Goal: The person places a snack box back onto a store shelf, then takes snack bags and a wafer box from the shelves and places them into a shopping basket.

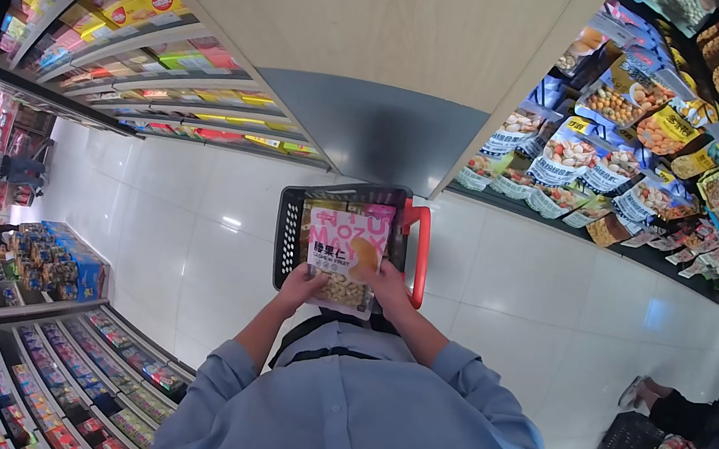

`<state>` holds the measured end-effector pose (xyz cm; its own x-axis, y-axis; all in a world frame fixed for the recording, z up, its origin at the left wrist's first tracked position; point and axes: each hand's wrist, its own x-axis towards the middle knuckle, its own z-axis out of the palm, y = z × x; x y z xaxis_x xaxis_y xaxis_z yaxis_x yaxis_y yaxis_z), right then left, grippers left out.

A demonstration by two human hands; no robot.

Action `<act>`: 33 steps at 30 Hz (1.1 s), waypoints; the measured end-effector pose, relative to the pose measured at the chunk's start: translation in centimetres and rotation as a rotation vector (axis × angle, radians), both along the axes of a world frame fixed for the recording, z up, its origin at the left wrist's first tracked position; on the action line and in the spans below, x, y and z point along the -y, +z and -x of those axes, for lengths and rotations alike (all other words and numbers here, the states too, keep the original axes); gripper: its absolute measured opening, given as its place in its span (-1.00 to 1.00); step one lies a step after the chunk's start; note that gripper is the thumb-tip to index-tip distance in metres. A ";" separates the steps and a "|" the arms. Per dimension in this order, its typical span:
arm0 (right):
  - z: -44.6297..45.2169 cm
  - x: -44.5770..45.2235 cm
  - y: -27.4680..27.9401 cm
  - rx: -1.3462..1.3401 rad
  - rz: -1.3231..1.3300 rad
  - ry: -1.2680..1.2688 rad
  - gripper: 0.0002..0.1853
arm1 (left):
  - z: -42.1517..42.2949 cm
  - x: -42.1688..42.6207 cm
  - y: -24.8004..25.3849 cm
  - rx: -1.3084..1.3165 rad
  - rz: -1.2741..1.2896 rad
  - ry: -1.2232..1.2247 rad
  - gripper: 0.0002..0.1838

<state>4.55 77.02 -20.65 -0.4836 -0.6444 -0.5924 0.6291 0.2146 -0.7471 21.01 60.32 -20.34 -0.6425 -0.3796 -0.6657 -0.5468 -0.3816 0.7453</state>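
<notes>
A pink and white bag of cashews, with a clear lower part showing the nuts, is held upright in front of my body. My left hand grips its lower left edge, and my right hand grips its right edge. Right behind the bag is a black shopping basket with a red handle folded to its right side. Other packages show inside the basket, mostly hidden by the bag.
Shelves of colourful boxes stand at upper left, bagged nuts at upper right. A wood-coloured panel is ahead. More shelves line the lower left. At the right a person stands near another black basket.
</notes>
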 end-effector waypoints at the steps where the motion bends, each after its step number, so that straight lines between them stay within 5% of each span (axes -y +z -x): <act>1: 0.4 0.3 0.9 -0.049 0.012 0.016 -0.57 | -0.1 0.3 -0.1 -0.032 0.013 -0.007 -0.64; 5: 1.8 1.3 3.7 -0.306 -0.166 0.247 -0.60 | -0.2 2.3 -1.5 0.002 0.328 -0.131 -0.58; 6: 1.7 1.5 3.9 -0.383 -0.267 0.344 -0.60 | 0.1 2.5 -0.7 -0.011 0.376 -0.118 -0.41; 9: 0.0 2.7 -2.0 -0.576 -0.432 0.323 -0.61 | 0.2 4.1 0.6 0.133 0.665 -0.269 -0.23; 13: -0.9 3.7 -6.5 -0.643 -0.608 0.200 -0.66 | -2.9 7.7 -1.3 0.262 0.413 -0.457 -0.13; 21: -0.5 5.4 -8.2 -0.673 -0.859 -0.047 -0.64 | -12.5 15.8 -3.7 0.301 0.431 -0.543 -0.32; 26: -4.0 4.1 -12.3 -0.592 -0.618 -0.002 -0.63 | -15.8 20.5 -5.3 0.371 0.471 -0.624 -0.33; 29: -7.4 3.8 -11.2 -0.563 -0.489 -0.092 -0.71 | -16.0 22.4 -5.7 0.310 0.501 -0.672 -0.35; 33: -7.3 5.4 3.4 -0.822 -0.505 -0.241 -0.76 | -16.8 23.4 -8.9 0.239 0.549 -0.619 -0.42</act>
<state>11.86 71.58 -17.27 -0.9517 -0.2397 -0.1917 0.0249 0.5622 -0.8266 37.80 36.88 -29.20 -0.7061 -0.3149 -0.6343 -0.7032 0.4175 0.5755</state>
